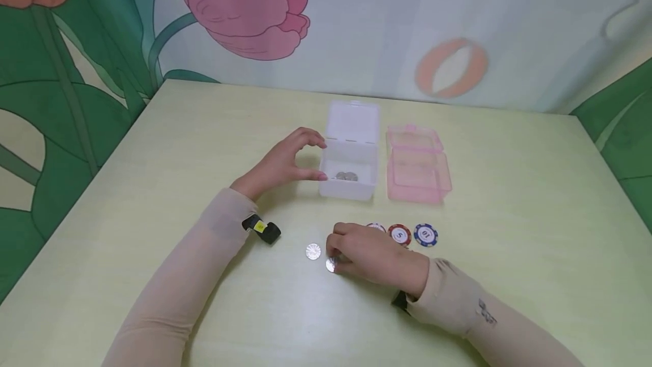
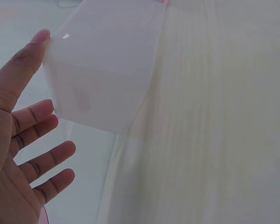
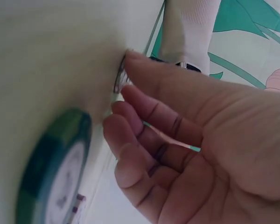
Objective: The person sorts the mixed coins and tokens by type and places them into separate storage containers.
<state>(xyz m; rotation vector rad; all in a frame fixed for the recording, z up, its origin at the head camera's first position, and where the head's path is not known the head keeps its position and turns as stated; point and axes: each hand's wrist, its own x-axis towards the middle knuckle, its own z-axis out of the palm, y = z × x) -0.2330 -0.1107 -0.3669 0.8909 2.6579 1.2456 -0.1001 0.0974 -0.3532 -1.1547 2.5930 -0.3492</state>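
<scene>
A white translucent plastic box [image 1: 348, 189] stands with its lid [image 1: 353, 120] raised, a few silver coins [image 1: 346, 176] inside. My left hand [image 1: 285, 162] holds its left side, thumb and index fingertip at the wall; in the left wrist view the other fingers of this hand [image 2: 18, 126] spread loosely. On the table my right hand [image 1: 374, 254] pinches a silver coin [image 1: 330, 264] between thumb and index finger. That coin [image 3: 120, 77] is seen edge-on in the right wrist view. Left of it lies another silver coin [image 1: 313, 251].
A pink translucent box [image 1: 419, 194] with its lid open stands right of the white one. Poker chips lie behind the right hand, among them a red chip [image 1: 399, 235] and a blue chip [image 1: 425, 235]. A green chip [image 3: 56, 172] shows close in the right wrist view.
</scene>
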